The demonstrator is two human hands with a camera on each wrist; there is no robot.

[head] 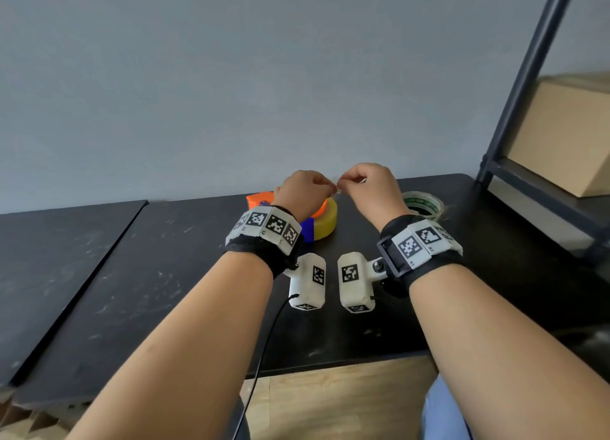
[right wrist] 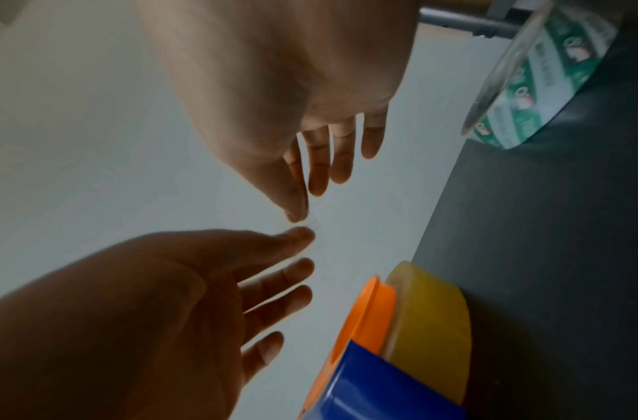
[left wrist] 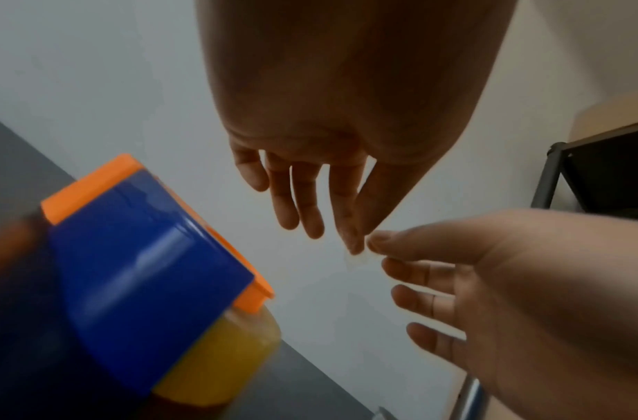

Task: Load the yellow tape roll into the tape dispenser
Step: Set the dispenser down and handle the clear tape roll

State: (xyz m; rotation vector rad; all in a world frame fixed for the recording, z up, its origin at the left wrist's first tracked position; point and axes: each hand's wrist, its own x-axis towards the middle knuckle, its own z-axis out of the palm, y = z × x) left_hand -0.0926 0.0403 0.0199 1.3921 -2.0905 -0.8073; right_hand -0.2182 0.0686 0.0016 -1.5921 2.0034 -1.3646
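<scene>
left hand (left wrist: 346,128) and right hand (left wrist: 508,284) pinching clear tape scrap (left wrist: 357,260), hidden in head view

We see a tape dispenser (left wrist: 137,272) made of shiny, smooth plastic, blue and orange. The yellow tape roll (right wrist: 432,321) in it looks glossy and a bit see-through. The black table (head: 165,274) is matt and scuffed. The clear tape roll (right wrist: 547,76) has a printed paper core. The shelf post (head: 528,76) looks like dark metal. The box (head: 567,135) is plain cardboard.
</scene>
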